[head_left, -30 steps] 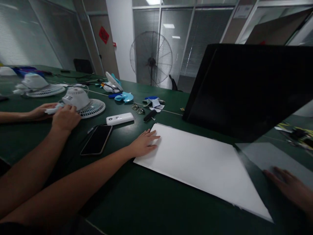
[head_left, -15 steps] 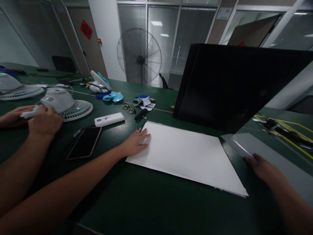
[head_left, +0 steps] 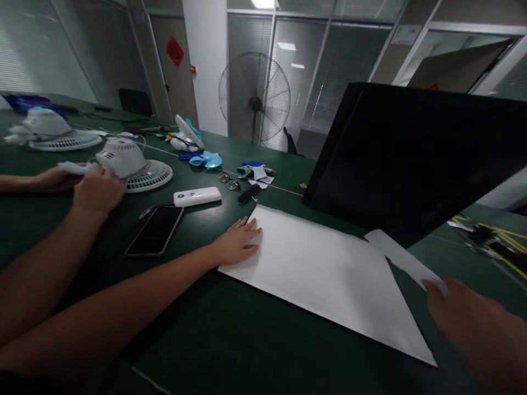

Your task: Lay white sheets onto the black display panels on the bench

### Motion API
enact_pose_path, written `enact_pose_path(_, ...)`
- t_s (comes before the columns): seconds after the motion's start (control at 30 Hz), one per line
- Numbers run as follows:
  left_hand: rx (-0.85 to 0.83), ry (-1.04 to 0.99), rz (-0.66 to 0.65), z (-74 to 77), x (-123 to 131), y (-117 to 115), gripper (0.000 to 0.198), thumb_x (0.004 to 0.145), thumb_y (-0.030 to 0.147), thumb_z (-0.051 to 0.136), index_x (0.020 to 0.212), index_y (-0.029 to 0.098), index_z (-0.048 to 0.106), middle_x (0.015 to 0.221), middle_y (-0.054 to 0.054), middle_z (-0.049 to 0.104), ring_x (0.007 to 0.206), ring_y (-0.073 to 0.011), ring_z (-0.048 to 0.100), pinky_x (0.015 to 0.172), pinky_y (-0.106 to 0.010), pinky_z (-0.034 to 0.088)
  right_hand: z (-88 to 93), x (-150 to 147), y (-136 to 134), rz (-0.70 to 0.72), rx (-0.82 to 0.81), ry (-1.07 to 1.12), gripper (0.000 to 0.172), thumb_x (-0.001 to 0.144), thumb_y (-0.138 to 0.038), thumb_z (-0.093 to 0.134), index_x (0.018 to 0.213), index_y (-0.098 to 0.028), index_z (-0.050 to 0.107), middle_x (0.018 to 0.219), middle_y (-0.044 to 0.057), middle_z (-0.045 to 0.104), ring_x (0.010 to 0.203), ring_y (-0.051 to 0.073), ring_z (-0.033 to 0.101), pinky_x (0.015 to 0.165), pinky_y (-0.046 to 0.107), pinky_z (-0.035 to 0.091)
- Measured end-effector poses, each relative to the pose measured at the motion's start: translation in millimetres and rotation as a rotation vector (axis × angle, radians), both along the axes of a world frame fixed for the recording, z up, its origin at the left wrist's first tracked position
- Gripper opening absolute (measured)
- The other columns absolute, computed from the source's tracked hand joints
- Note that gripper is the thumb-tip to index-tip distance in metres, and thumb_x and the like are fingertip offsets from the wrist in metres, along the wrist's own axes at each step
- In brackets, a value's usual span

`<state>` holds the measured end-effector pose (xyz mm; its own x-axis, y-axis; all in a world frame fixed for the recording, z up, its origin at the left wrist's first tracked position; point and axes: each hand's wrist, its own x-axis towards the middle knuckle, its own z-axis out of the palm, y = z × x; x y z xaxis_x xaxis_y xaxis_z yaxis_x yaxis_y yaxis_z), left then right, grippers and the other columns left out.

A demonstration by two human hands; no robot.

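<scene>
Two of my hands are on the green table (head_left: 230,340), and both are busy with the same flat work. My left hand (head_left: 237,245) lies palm down with fingers spread and flat on the left edge of the white sheet (head_left: 325,274), pressing it against the tabletop rather than gripping it. My right hand (head_left: 473,323), at about four o'clock from the sheet, has its fingertips pinched on the near end of a narrow white strip (head_left: 401,258), which runs up toward the lower corner of the raised black panel (head_left: 415,159); that panel stands tilted over the far side of the sheet. At nine o'clock from my left hand a dark smartphone (head_left: 155,231) lies face up, with a white power bank (head_left: 197,196) just beyond it. Further toward ten o'clock another person's hand (head_left: 97,190) rests against the white fan housing (head_left: 120,158) sitting on its round grille (head_left: 148,175). Beyond those lie a pair of glasses (head_left: 229,181) and turquoise fan blades (head_left: 206,160). No open container shows on the table.
</scene>
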<state>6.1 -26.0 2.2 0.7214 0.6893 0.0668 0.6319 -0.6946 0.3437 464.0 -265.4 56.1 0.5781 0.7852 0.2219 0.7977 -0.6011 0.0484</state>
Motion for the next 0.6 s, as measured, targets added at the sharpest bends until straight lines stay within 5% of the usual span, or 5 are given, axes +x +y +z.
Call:
enact_pose_path(0.07, 0.000, -0.004, -0.002, 1.5, -1, -1, 0.063, 0.099, 0.038, 0.058, 0.158, 0.016, 0.049, 0.174, -0.017, 0.025, 0.160, -0.0442, 0.019, 0.129, -0.062, 0.020, 5.6, -41, 9, 0.014, -0.055, 0.045, 0.071, 0.104, -0.065, 0.017, 0.115, -0.024, 0.074, 0.097, 0.018, 0.073, 0.066, 0.035, 0.069, 0.065, 0.057, 0.056)
enact_pose_path(0.13, -0.003, -0.005, -0.003, 2.5, -1, -1, 0.063, 0.099, 0.040, 0.059, 0.157, 0.018, 0.049, 0.173, -0.017, 0.026, 0.160, -0.0436, 0.020, 0.128, -0.062, 0.022, -0.7, -79, 18, 0.222, 0.001, -0.026, 0.077, 0.105, -0.063, 0.014, 0.135, -0.016, 0.067, 0.123, 0.019, 0.070, 0.097, 0.038, 0.072, 0.084, 0.059, 0.058)
enact_pose_path(0.27, -0.010, -0.070, 0.014, 1.6, 0, 0, 0.055, 0.107, 0.050, 0.046, 0.152, 0.018, 0.056, 0.170, -0.015, 0.037, 0.160, -0.0374, 0.026, 0.130, -0.058, 0.021, -36.6, -128, 34, 0.668, 0.012, -0.042, 0.077, 0.107, -0.063, 0.022, 0.148, -0.010, 0.060, 0.150, 0.016, 0.055, 0.135, 0.034, 0.057, 0.114, 0.055, 0.050)
enact_pose_path(0.4, -0.018, -0.134, 0.058, -0.4, 1, 1, 0.064, 0.110, 0.058, 0.032, 0.152, 0.015, 0.053, 0.167, -0.016, 0.042, 0.159, -0.0335, 0.031, 0.129, -0.055, 0.024, -52.1, -153, 39, 0.875, -0.179, 0.126, 0.067, 0.109, -0.059, 0.034, 0.161, -0.018, 0.046, 0.166, 0.007, 0.031, 0.153, 0.030, 0.034, 0.125, 0.057, 0.036)
enact_pose_path(0.6, 0.013, -0.084, 0.074, -1.2, 1, 0, 0.069, 0.100, 0.058, 0.059, 0.154, 0.017, 0.050, 0.169, -0.016, 0.039, 0.158, -0.0359, 0.032, 0.129, -0.052, 0.027, -34.9, -162, 28, 0.974, -0.214, 0.274, 0.067, 0.108, -0.053, 0.045, 0.168, -0.026, 0.031, 0.171, 0.004, 0.014, 0.156, 0.030, 0.026, 0.126, 0.055, 0.033)
